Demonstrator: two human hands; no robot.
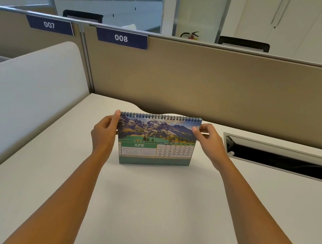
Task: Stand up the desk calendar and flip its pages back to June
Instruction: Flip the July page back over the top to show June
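Note:
The desk calendar (156,140) stands upright on the white desk (143,203), its spiral binding on top. The facing page shows a mountain photo and the word JUNE over a date grid. My left hand (104,132) grips the calendar's upper left edge, thumb in front and fingers behind. On the other side, my right hand (209,143) pinches the upper right corner near the binding. Both forearms reach in from the bottom of the view.
A tan partition (213,88) with labels 007 and 008 runs behind the desk. A white curved divider (19,96) borders the left side. An open cable tray slot (284,159) lies in the desk at the right. Chairs and windows are beyond the partition.

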